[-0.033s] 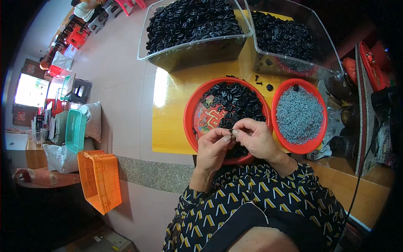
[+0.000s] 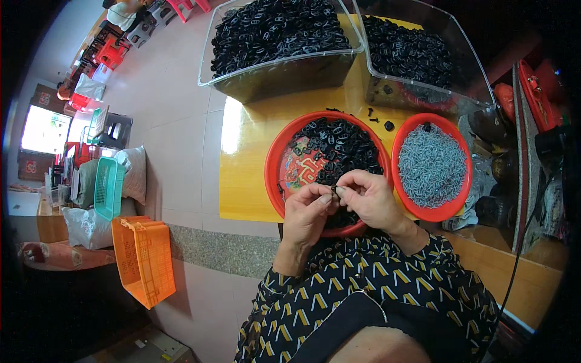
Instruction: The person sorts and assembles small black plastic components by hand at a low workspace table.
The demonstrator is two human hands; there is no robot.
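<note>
My left hand [image 2: 305, 215] and my right hand [image 2: 370, 198] meet over the near side of a red basin [image 2: 273, 142]. Thumbs and forefingers of both are pinched together on a small black part [image 2: 334, 189], mostly covered by the fingertips. The basin holds many loose black plastic pieces [image 2: 351, 148], heaped toward its right side, with its patterned bottom showing at left. Right of it stands a red oval tray [image 2: 396, 158] full of small silvery screws [image 2: 431, 166]. Several tiny black pieces [image 2: 388, 126] lie on the yellow tabletop [image 2: 245, 175] beyond the basin.
Two clear plastic bins, one at the far middle [image 2: 284, 78] and one at the far right [image 2: 417, 100], hold heaps of black parts. On the floor at left are an orange crate [image 2: 145, 260], a green basket [image 2: 109, 187] and white sacks [image 2: 91, 227]. A person [image 2: 124, 15] sits far off.
</note>
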